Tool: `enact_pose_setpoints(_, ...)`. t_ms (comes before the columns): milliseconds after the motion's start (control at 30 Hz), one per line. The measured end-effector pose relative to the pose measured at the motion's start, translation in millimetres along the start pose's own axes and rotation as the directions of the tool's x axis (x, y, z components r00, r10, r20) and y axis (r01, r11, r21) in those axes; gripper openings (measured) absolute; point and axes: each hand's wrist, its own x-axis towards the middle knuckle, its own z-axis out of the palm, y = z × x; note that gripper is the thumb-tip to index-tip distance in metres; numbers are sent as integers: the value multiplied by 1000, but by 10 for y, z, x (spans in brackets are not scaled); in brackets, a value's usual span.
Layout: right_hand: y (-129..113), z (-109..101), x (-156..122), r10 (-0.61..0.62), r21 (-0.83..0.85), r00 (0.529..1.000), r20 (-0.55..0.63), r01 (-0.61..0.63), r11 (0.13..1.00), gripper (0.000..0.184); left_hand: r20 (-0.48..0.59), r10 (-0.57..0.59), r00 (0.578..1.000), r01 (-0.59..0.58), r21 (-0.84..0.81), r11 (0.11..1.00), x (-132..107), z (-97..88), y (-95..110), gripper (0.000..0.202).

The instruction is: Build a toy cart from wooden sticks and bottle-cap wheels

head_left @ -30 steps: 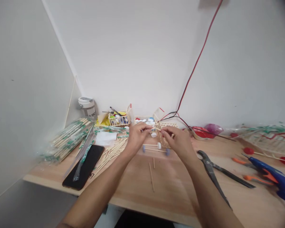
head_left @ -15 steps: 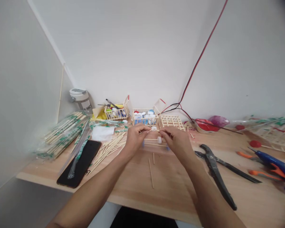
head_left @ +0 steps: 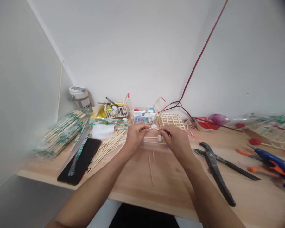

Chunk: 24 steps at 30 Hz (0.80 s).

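My left hand [head_left: 135,136] and my right hand [head_left: 176,141] are raised just above the wooden table [head_left: 171,186], fingers pinched. Between them they hold a thin wooden stick with a white bottle cap [head_left: 154,127] threaded on it. Just below the hands lie two more stick axles, one with a white cap [head_left: 159,138] on it. Two loose short sticks [head_left: 151,169] lie on the table in front of my wrists.
Black pliers [head_left: 216,172] lie to the right, with a blue glue gun [head_left: 279,164] further right. A black phone [head_left: 80,161] and bundles of wrapped chopsticks [head_left: 64,131] are at the left. Small stick baskets with caps [head_left: 143,115] and a stick grid [head_left: 172,120] stand by the wall.
The view has lifted slightly, so the table items sit lower in the picture's middle. Both hands have stayed pinched on the stick with the cap, shifting only a little.
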Motion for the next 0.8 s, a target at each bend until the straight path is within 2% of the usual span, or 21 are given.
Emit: enact_pose_setpoints(800, -1, 27, -23, 58, -10, 998, 3, -58, 998, 15, 0, 61, 998, -61, 14, 998, -16, 37, -39, 17)
